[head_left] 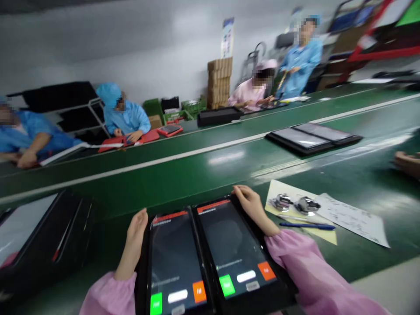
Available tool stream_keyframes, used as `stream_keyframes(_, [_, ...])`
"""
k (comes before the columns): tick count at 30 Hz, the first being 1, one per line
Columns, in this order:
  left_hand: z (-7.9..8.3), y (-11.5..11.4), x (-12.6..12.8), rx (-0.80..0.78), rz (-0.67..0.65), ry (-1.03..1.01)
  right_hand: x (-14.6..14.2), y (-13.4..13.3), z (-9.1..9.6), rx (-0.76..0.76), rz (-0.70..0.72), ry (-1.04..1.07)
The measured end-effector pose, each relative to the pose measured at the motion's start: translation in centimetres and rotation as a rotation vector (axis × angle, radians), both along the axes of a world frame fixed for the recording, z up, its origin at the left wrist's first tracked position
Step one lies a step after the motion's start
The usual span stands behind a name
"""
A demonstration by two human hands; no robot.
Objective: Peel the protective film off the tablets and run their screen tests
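Two black-framed touchscreen tablets lie side by side in front of me. The left tablet (173,262) and the right tablet (234,245) each show a dark screen with a red top bar, plus green, white and orange buttons low down. My left hand (134,243) presses against the left tablet's outer edge. My right hand (251,208) curls over the far edge of the right tablet. Pink sleeves cover both forearms. To the right of my right hand, a yellowish sheet (295,210) carries two shiny metal parts (293,203) and a blue pen (306,225).
A green conveyor belt (210,166) with a white stripe runs across the view. A paired black tablet case (313,138) sits on it, and another black case (42,236) lies at left. A co-worker's hand (406,164) enters at right. Several co-workers sit or stand beyond the belt.
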State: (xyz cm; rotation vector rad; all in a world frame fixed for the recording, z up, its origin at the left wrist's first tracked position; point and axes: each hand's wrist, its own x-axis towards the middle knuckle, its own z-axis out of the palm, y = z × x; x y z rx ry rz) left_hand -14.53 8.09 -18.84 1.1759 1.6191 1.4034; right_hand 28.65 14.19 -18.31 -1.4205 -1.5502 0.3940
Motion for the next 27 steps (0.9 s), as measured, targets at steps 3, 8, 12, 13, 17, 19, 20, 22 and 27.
stream_keyframes(3, [0.3,-4.9,-0.3,-0.053,0.008,-0.044,-0.1,-4.5,1.8,0.023,0.097,-0.048])
stream_keyframes(8, [-0.8,-14.4,0.5,-0.184,-0.045,-0.098,0.0,-13.1,4.4,0.090,0.420,-0.260])
stream_keyframes(12, [-1.8,-18.2,1.0,-0.181,-0.076,-0.045,-1.0,-16.6,4.5,0.206,0.592,-0.434])
stream_keyframes(13, [-1.9,-18.6,1.0,-0.181,-0.089,-0.009,-1.2,-16.9,4.5,0.214,0.620,-0.453])
stream_keyframes(17, [-2.0,-18.8,1.2,-0.199,-0.089,0.060,-1.9,-17.1,4.7,0.220,0.672,-0.468])
stream_keyframes(19, [-2.0,-18.8,1.0,-0.206,-0.094,0.031,-2.1,-17.2,4.9,0.217,0.679,-0.460])
stream_keyframes(20, [-2.0,-18.8,0.8,-0.196,-0.095,0.005,-2.1,-17.3,5.0,0.212,0.681,-0.463])
stream_keyframes(22, [-2.0,-18.7,0.2,-0.152,-0.077,-0.065,-2.2,-17.6,5.1,0.199,0.681,-0.480])
stream_keyframes(27, [-1.6,-17.9,-1.3,-0.088,0.081,-0.043,-2.5,-18.3,4.8,0.172,0.680,-0.528])
